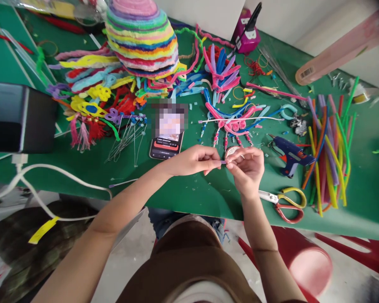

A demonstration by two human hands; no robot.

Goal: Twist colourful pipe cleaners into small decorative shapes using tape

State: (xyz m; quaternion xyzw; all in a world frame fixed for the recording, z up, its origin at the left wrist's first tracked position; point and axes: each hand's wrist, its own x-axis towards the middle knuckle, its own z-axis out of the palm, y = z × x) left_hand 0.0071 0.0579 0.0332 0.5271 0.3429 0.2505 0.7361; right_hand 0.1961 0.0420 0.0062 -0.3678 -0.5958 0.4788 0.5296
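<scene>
- The short lilac pipe-cleaner piece (223, 162) lies with its long axis roughly level, running left to right between the two hands; its right end points at the right fingertips, and it hangs just above the green felt-covered table (189, 193), in front of the smartphone (166, 145).
- The left hand (194, 160) is closed narrowly, thumb and forefinger pinching the left end of the lilac piece.
- The right hand (246, 166) is curled, fingertips nipping the right end; a small round pale disc (232, 150) sits just behind its fingers, touching or nearly so, I cannot tell which.
- The smartphone's screen is blurred; no writing on it can be read.
- Right of the phone, past the hands, lies a blue hot-glue gun (290, 155), and nearer the table edge the yellow-and-red-handled scissors (286, 203).
- Further right of the phone is a loose sheaf of long coloured pipe cleaners (330, 155).
- Behind the phone stands a rainbow-striped coiled chenille dome (142, 35); left of the phone sits a dark box (19, 118).
- A pink tube (341, 48) far right behind the phone carries a barcode label, too small to read.
- The floor below is pale concrete, with a red plastic stool (303, 256).
</scene>
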